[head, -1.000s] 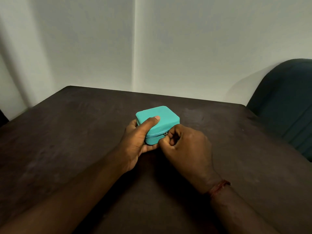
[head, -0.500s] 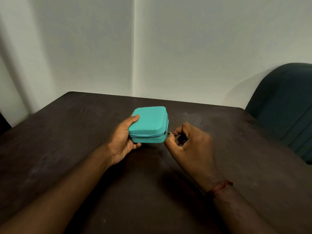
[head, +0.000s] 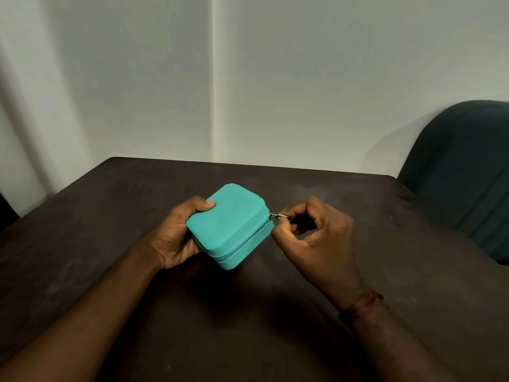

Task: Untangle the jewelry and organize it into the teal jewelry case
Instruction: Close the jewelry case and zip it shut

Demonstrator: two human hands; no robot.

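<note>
head view: the teal jewelry case is held over the middle of the dark bench, lid down, with the left grip wrapped round its left side, thumb on the lid. the zip pull at the right corner is pinched by the right grip. the pull is best drawn flat along the seam, steadily, while the case is braced and turned at each corner. no jewelry is seen. a pale wall is behind; a dark green chair stands at the right
</note>
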